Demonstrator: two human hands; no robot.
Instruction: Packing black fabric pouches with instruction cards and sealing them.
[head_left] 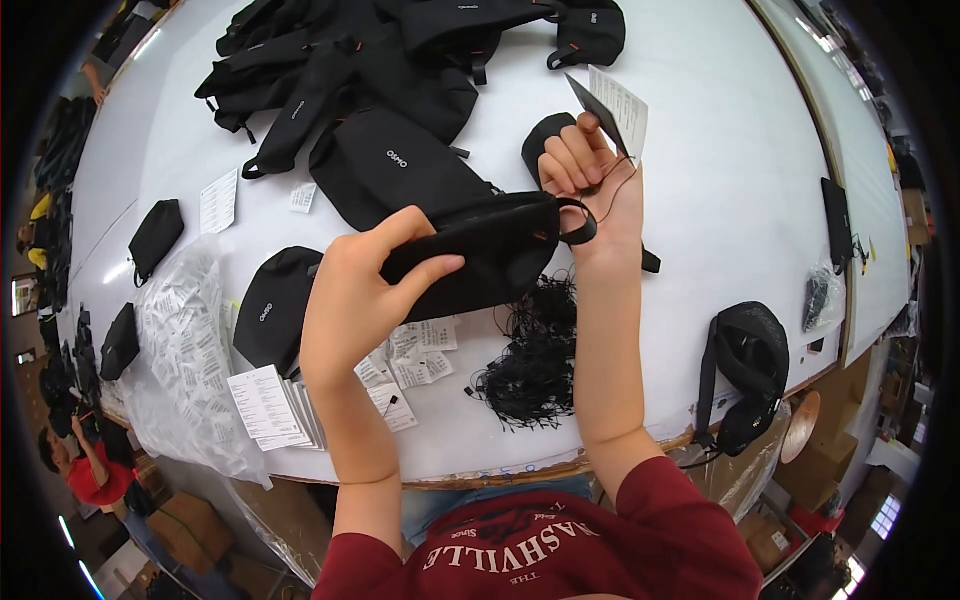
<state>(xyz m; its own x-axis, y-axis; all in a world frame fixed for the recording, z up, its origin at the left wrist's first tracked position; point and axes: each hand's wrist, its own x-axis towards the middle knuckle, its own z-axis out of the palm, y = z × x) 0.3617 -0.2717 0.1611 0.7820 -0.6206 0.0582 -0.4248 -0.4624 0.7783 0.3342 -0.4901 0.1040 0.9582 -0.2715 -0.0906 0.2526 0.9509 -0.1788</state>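
Observation:
My left hand [350, 285] grips a black fabric pouch [485, 250] between thumb and fingers, holding it tilted above the table. A black ribbon loop [579, 222] sticks out from the pouch's right end. Beside this loop, my right hand [585, 170] is closed with curled fingers on a folded paper hang tag [622, 115], dark on one side and white with print on the other. From the tag a thin black string [617, 190] runs down by the loop; whether it passes through the loop I cannot tell.
Black pouches [370, 85] lie heaped at the back. Before me are a tangle of black strings [535, 360], stacked white tags [268, 408] and loose labels [425, 352]. A clear plastic bag of labels [185, 350] is at left; a black strapped bag [745, 370] lies at the right edge.

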